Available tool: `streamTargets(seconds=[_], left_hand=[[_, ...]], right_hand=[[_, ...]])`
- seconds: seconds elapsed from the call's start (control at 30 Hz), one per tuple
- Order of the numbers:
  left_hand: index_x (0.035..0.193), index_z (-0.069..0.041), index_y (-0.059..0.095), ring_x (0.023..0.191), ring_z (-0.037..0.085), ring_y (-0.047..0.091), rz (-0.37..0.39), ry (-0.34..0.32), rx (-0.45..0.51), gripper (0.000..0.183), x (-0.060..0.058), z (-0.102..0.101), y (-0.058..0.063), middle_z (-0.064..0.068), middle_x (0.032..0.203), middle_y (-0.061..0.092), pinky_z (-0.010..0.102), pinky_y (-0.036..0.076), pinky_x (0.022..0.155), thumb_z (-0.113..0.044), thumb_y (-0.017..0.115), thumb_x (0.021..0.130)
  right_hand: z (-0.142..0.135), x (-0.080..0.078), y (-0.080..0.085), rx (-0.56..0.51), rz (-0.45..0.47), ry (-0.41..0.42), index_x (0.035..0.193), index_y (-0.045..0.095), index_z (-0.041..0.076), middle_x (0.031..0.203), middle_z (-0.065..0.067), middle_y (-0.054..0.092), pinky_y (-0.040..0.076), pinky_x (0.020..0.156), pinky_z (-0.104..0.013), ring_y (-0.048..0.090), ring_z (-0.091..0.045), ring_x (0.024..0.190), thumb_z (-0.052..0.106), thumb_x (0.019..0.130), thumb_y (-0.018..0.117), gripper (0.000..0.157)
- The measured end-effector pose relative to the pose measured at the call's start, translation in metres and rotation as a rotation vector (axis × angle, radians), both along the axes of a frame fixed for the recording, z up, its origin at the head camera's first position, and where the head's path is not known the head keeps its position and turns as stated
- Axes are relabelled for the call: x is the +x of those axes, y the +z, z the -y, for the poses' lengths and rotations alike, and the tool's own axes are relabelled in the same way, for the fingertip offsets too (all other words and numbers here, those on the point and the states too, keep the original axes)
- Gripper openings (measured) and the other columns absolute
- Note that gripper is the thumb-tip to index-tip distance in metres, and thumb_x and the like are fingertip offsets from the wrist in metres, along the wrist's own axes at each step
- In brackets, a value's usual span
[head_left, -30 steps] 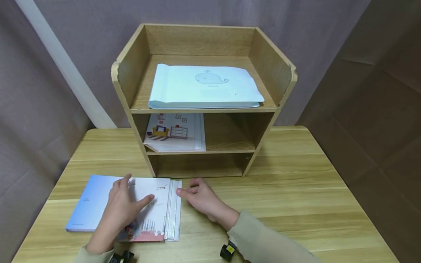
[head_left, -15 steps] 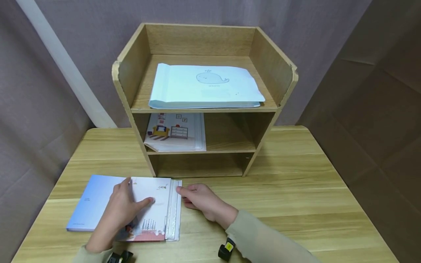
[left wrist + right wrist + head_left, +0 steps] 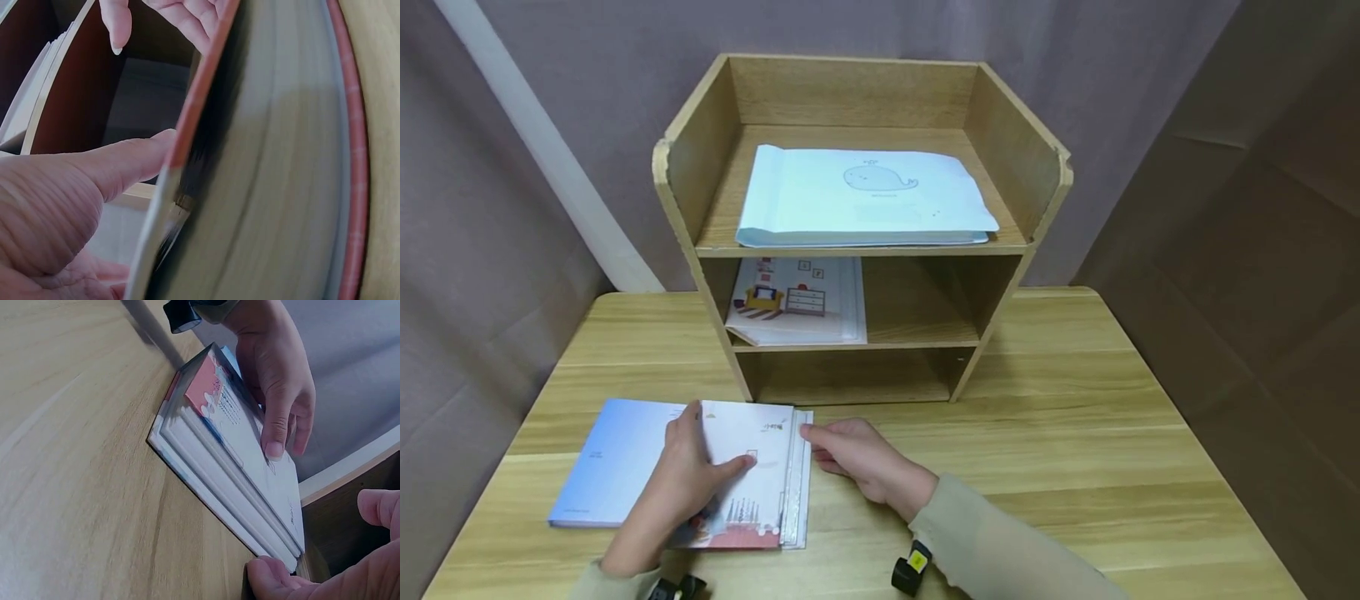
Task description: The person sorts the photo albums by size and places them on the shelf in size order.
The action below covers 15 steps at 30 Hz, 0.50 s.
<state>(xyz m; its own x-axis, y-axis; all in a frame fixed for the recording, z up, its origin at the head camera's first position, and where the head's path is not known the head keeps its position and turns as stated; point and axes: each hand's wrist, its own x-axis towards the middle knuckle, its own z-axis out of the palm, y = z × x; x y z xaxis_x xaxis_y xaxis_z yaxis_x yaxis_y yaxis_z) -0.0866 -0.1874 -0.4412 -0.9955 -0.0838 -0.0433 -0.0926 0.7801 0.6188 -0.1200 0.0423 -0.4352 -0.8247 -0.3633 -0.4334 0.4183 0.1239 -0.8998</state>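
A white photo album (image 3: pixel 760 492) with a pink lower border lies at the front left, overlapping a blue book (image 3: pixel 595 475). My left hand (image 3: pixel 681 479) grips the album by its left side, thumb on the upper cover and fingers along the far side. In the left wrist view a dark gap shows between the cover (image 3: pixel 200 94) and the pages (image 3: pixel 275 150). My right hand (image 3: pixel 868 467) holds the album's right edge near the far corner, its thumb on the edge and other fingers curled beside it. The fingertips under that edge are hidden.
Behind the album stands a three-level wooden shelf (image 3: pixel 1052 192). A whale-covered album (image 3: pixel 865 200) lies on its top level, and another with a room drawing (image 3: pixel 801 300) lies on the left of the middle level. Curtains (image 3: pixel 527 217) surround the wooden table (image 3: pixel 1075 467).
The album's upper cover has slid slightly right over the page edges, with my left hand moving along. My right fingers have tucked in below the thumb at the edge.
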Motion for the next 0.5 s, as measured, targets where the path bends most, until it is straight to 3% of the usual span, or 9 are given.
streamTargets(seconds=[0.17, 0.33, 0.5], left_hand=[[0.138, 0.007, 0.0, 0.112, 0.047, 0.034, 0.017, 0.014, 0.018, 0.122, 0.001, -0.001, 0.002, 0.038, 0.128, 0.021, 0.057, 0.032, 0.092, -0.053, 0.074, 0.063], [0.138, 0.008, 0.0, 0.113, 0.048, 0.032, -0.027, -0.002, 0.036, 0.12, 0.004, -0.007, 0.007, 0.039, 0.126, 0.023, 0.057, 0.03, 0.094, -0.051, 0.074, 0.064], [0.138, 0.009, -0.001, 0.119, 0.047, 0.027, -0.062, -0.035, 0.081, 0.118, 0.008, -0.021, 0.015, 0.04, 0.13, 0.021, 0.055, 0.026, 0.097, -0.046, 0.075, 0.066]], right_hand=[[-0.001, -0.001, -0.002, 0.033, -0.007, 0.016, 0.099, 0.062, -0.002, 0.098, -0.011, 0.055, 0.048, 0.081, -0.033, 0.054, -0.022, 0.089, 0.042, 0.077, 0.066, 0.049], [-0.006, -0.003, -0.003, 0.082, -0.021, 0.043, 0.094, 0.064, 0.0, 0.094, -0.01, 0.054, 0.047, 0.077, -0.035, 0.053, -0.022, 0.085, 0.047, 0.077, 0.064, 0.049], [-0.014, -0.003, -0.002, 0.182, -0.089, 0.047, 0.115, 0.051, -0.001, 0.103, -0.007, 0.051, 0.043, 0.081, -0.036, 0.05, -0.02, 0.092, 0.054, 0.075, 0.063, 0.069]])
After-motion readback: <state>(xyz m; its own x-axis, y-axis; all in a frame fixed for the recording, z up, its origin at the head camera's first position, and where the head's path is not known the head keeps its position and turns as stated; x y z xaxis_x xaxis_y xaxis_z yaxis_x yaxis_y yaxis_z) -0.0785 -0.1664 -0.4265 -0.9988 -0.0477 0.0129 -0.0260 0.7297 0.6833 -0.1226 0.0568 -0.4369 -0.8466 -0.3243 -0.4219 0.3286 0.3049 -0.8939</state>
